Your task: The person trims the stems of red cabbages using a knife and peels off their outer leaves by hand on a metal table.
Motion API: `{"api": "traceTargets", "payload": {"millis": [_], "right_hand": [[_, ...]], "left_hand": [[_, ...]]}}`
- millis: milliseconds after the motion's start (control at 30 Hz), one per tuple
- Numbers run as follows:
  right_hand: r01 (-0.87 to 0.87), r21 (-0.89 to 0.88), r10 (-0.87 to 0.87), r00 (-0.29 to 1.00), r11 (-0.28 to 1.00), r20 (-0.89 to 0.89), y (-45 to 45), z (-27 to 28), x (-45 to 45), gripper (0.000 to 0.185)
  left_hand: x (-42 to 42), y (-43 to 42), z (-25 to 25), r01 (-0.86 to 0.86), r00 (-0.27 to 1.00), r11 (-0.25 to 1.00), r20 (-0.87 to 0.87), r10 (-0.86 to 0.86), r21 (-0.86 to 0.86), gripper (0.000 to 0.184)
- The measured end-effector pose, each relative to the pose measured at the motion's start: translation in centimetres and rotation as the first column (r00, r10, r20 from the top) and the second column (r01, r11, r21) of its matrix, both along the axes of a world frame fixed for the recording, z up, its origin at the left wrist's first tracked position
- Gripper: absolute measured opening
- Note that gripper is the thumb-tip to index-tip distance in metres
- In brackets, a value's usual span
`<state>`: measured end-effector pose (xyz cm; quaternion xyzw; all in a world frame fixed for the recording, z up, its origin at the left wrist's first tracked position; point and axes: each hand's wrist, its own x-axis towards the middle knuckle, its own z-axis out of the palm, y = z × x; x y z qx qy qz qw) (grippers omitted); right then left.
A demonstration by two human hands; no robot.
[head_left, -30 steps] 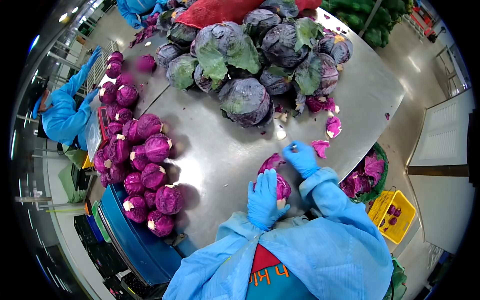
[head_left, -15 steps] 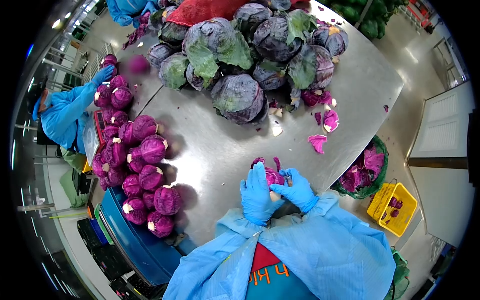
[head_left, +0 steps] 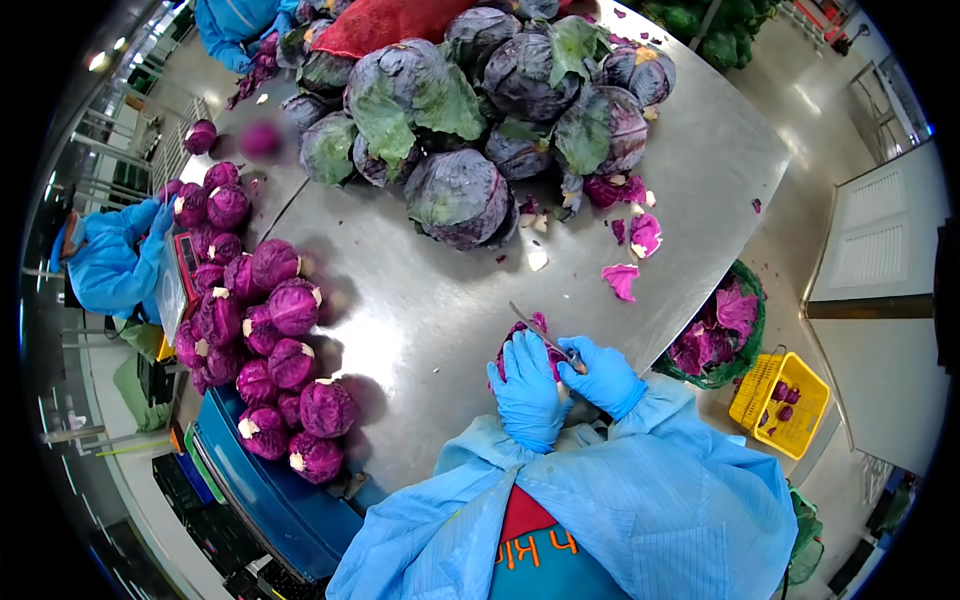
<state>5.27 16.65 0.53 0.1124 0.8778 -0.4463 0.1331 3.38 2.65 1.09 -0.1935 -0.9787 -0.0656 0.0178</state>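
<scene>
My left hand (head_left: 530, 393), in a blue glove, lies over a purple cabbage (head_left: 512, 343) near the table's front edge and holds it. Most of that cabbage is hidden under the palm. In my gloved right hand (head_left: 603, 378) is a knife (head_left: 538, 332), its blade slanting up and left across the cabbage's far side. A loose purple leaf edge (head_left: 540, 321) stands up beside the blade. Farther off on the metal table lie pink leaf pieces (head_left: 620, 281) and a pale stem piece (head_left: 538, 260).
Untrimmed cabbages (head_left: 458, 198) are heaped at the back with a red net bag (head_left: 385, 25). Peeled cabbages (head_left: 293, 306) cover the left side. A co-worker (head_left: 115, 262) is at the left. A leaf-filled green basket (head_left: 735, 310) and a yellow basket (head_left: 812, 402) stand right.
My left hand has settled over the cabbage. The knife blade now shows across it, after my right hand came down and in beside it. The view has shifted slightly.
</scene>
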Motion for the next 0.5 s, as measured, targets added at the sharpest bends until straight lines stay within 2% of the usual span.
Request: {"api": "traceTargets", "payload": {"millis": [33,100,133,200,300,367,400,467,500], "right_hand": [[-0.01,0.01,0.011,0.998,1.0,-0.063,0.1,0.0,0.2,0.041],[-0.035,0.03,0.04,0.982,0.999,-0.187,0.2,-0.2,0.7,0.037],[0.0,0.003,0.0,0.984,1.0,-0.178,0.2,-0.3,0.9,0.037],[0.072,-0.053,-0.079,0.984,0.996,-0.16,0.4,-0.7,1.3,0.037],[0.239,0.15,-0.22,0.967,0.959,-0.129,4.6,-3.5,0.7,0.034],[0.28,0.339,-0.21,0.951,0.898,-0.227,7.2,-5.3,0.7,0.033],[0.278,0.326,-0.209,0.95,0.903,-0.233,7.1,-4.0,0.4,0.04],[0.22,0.015,-0.218,0.973,0.975,-0.081,5.0,-2.0,0.2,0.048],[0.202,-0.146,-0.205,0.979,0.968,-0.006,3.8,-1.6,0.1,0.052]], "left_hand": [[0.0,0.1,-0.1,0.004,1.0,1.0,0.021,-0.005,0.009,0.07],[-0.1,0.2,-0.4,0.033,0.999,0.999,-0.017,-0.034,-0.035,0.077],[-0.1,0.2,-0.3,0.043,0.998,0.997,-0.033,-0.046,-0.06,0.081],[-0.3,0.0,0.9,0.04,0.995,0.999,0.094,-0.04,-0.002,0.098],[-0.7,-0.9,1.9,0.026,0.978,0.998,0.207,-0.037,0.055,0.115],[-1.0,-1.3,2.2,0.025,0.97,0.997,0.238,-0.042,0.077,0.119],[-1.1,-1.3,2.4,0.024,0.968,0.996,0.245,-0.044,0.083,0.119],[-1.2,-1.4,2.5,0.027,0.969,0.996,0.243,-0.046,0.082,0.118],[-1.2,-1.4,2.4,0.031,0.971,0.996,0.234,-0.049,0.079,0.118]]}}
